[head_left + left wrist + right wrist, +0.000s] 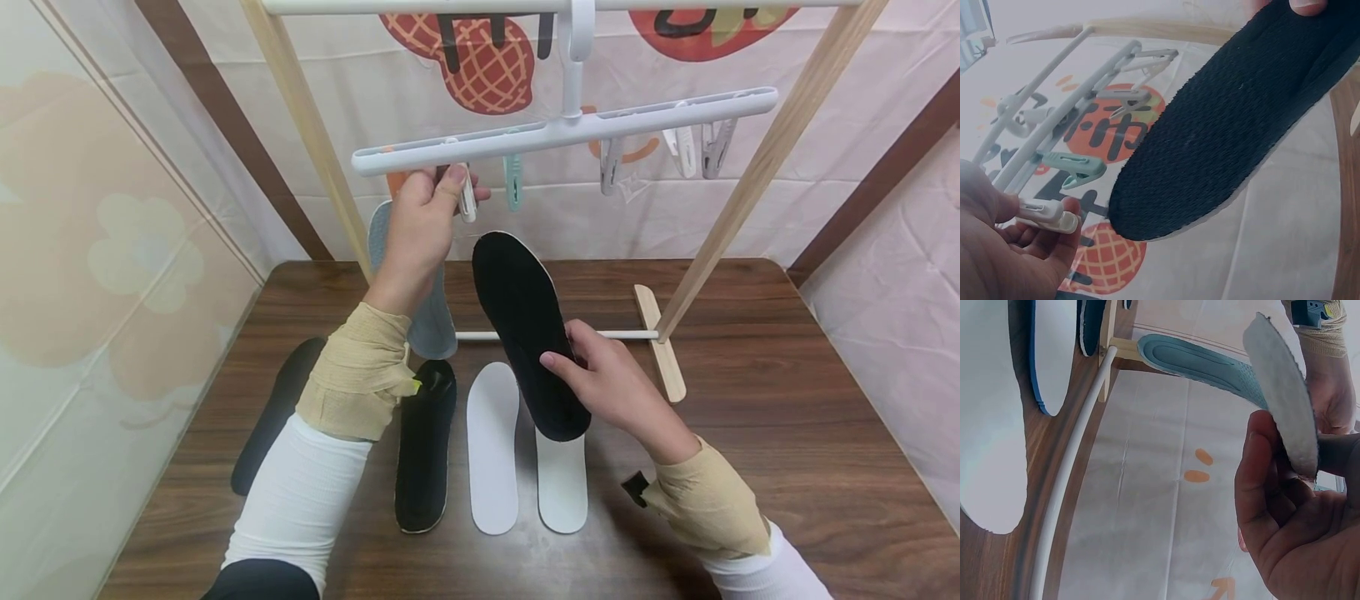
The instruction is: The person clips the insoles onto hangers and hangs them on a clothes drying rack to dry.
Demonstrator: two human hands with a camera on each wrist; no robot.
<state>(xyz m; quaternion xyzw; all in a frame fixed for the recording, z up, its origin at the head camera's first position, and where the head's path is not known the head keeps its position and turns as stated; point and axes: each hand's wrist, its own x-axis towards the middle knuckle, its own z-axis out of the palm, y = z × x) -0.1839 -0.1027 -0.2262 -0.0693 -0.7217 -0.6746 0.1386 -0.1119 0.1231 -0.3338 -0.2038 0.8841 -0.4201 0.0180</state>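
My left hand (416, 229) pinches a white clip (467, 198) that hangs from the white clip hanger (558, 133). In my right hand (615, 383) is a black insole (517, 308), gripped near its lower end with the thumb on the dark face. Its far tip points up, a little below and right of that clip; the left wrist view shows the tip apart from the clip (1041, 211). The pale underside of the insole (1279, 387) faces the right wrist camera. Behind my left wrist, a grey-blue insole (435, 321) hangs at the hanger's left end, below an orange clip (395, 182).
On the wooden table (780, 417) lie a black insole (425, 467), a white insole (492, 467), another white one (562, 492) and a dark one (273, 417). A rack with wooden posts (772, 158) carries the hanger. A green clip (513, 182) and several others hang further right.
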